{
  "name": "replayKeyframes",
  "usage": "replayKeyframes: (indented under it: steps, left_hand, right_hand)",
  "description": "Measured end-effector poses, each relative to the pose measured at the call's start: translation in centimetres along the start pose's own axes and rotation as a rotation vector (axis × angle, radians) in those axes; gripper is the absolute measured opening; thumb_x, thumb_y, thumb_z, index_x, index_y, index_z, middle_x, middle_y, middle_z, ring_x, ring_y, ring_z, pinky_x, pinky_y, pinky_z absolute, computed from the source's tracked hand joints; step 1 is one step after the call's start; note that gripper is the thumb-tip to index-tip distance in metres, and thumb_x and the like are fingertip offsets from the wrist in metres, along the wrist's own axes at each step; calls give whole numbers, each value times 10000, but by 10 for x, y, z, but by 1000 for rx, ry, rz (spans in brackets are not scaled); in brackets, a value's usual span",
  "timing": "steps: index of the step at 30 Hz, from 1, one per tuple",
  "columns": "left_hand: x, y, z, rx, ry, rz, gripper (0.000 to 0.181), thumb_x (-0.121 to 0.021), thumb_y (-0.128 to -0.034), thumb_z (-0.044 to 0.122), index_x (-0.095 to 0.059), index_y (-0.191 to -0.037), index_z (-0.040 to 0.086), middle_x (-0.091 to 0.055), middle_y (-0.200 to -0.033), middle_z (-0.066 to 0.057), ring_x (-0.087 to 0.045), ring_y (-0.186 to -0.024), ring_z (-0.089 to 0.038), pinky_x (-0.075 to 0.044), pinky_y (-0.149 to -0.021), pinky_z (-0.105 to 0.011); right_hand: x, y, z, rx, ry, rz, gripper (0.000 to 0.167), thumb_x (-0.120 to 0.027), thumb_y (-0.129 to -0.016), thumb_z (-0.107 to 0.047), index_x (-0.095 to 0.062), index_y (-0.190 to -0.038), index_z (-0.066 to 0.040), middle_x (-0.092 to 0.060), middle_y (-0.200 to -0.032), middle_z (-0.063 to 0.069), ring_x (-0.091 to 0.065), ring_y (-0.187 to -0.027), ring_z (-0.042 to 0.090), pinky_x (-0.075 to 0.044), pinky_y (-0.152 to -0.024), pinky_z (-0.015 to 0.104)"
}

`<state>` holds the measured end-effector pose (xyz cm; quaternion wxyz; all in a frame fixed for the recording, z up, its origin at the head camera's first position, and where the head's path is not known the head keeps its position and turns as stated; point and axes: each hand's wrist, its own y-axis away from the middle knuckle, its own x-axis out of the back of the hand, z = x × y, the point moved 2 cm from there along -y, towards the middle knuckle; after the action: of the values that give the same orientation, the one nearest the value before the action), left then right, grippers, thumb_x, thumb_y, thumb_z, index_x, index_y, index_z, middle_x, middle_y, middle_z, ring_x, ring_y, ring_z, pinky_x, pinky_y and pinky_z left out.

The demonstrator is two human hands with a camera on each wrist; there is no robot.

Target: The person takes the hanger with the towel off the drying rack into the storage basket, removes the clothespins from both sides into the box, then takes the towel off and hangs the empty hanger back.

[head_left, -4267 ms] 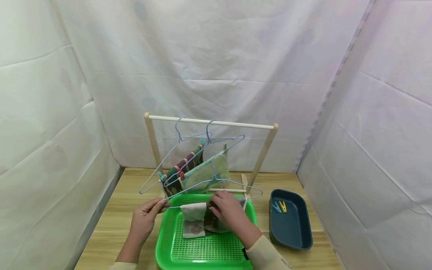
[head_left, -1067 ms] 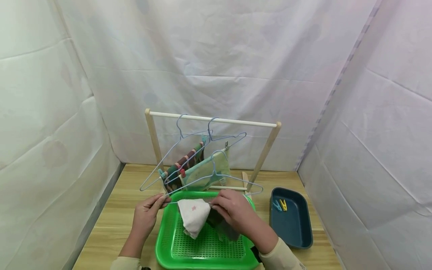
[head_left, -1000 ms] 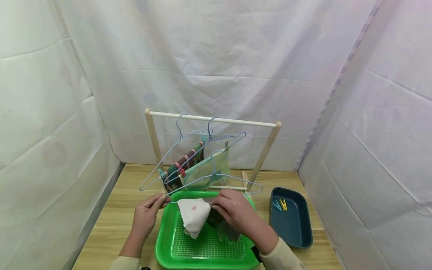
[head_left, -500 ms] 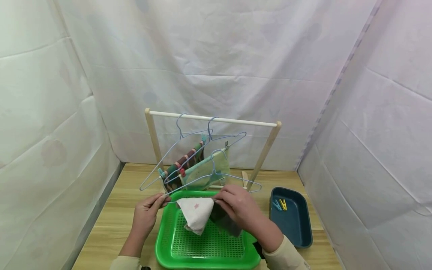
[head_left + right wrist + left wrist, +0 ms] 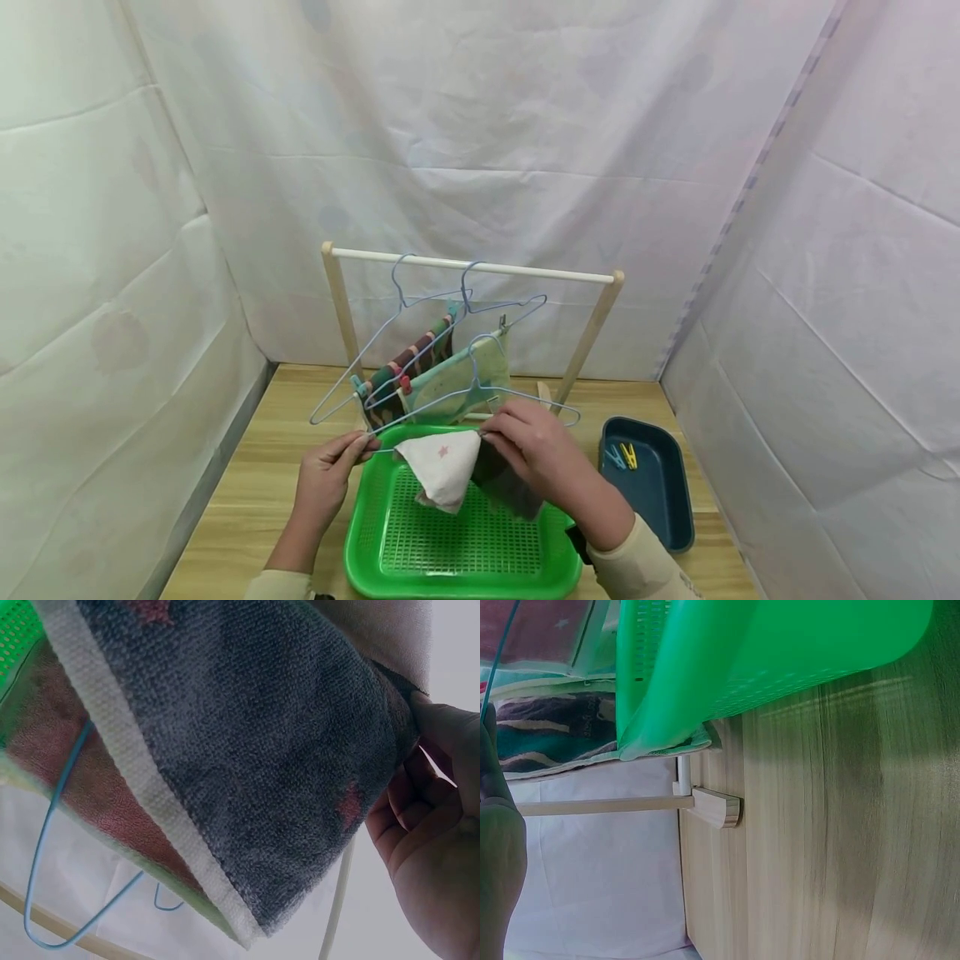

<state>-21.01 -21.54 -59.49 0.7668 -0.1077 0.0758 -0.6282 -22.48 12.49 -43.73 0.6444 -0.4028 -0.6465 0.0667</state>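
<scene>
A blue wire hanger (image 5: 474, 386) is held over the green basket (image 5: 360, 542), its left corner pinched by my left hand (image 5: 326, 471). On its lower bar lies a small cloth, with a white part (image 5: 444, 467) bearing a star and a dark grey part (image 5: 506, 482). My right hand (image 5: 536, 446) pinches the cloth's upper edge between thumb and fingers. In the right wrist view the dark cloth (image 5: 255, 727) has a pale border and reddish stars, and the right hand (image 5: 435, 817) grips its edge. Part of the left hand (image 5: 499, 847) shows at the edge of the left wrist view.
Behind the basket stands a wooden rack with a white rail (image 5: 525, 271). Two hangers on it carry a striped camouflage cloth (image 5: 412, 360) and a pale green cloth (image 5: 465, 379), clipped with pegs. A dark blue tray (image 5: 652, 508) at right holds a blue peg (image 5: 616, 456) and a yellow peg (image 5: 628, 456).
The right hand has shifted up and slightly right, drawing the cloth along with it. Earlier the cloth hung flatter over the bar; now its white part is gathered towards the fingers. The left hand has barely moved.
</scene>
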Motion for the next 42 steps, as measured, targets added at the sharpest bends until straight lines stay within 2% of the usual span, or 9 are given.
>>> replayKeyframes:
  steps: [9,22,28,42]
  left_hand:
    - [0,-1,0,6,-3,4,227,-643,-1131,46,-776,-1231,-109,-817,-1075,-222,-809,-958,-89,-673,-880,-269]
    - [0,0,-3,16,-2,-2,226,-643,-1130,42,-774,-1232,-111,-807,-1088,-249,-810,-969,-93,-672,-889,-277]
    - [-1,0,-2,13,-4,-3,222,-641,-1128,32,-773,-1230,-115,-809,-1086,-245,-812,-963,-101,-671,-885,-270]
    - [-4,-1,1,17,12,7,222,-642,-1123,16,-761,-1235,-134,-809,-1085,-243,-813,-961,-98,-671,-883,-267]
  right_hand:
    - [9,-3,3,-13,-1,48,114,-819,-1022,-76,-790,-1124,-116,-719,-1117,6,-692,-1024,181,-651,-847,358]
    - [18,-11,9,-10,5,101,109,-818,-1018,-65,-795,-1114,-111,-709,-1071,12,-667,-958,186,-630,-796,361]
    - [25,-14,10,-6,9,118,68,-773,-1063,-105,-793,-1126,-92,-708,-1074,35,-669,-958,207,-625,-793,367]
    - [46,-20,11,21,-28,199,147,-682,-1135,-193,-790,-1126,-94,-689,-1064,23,-647,-912,180,-589,-727,310]
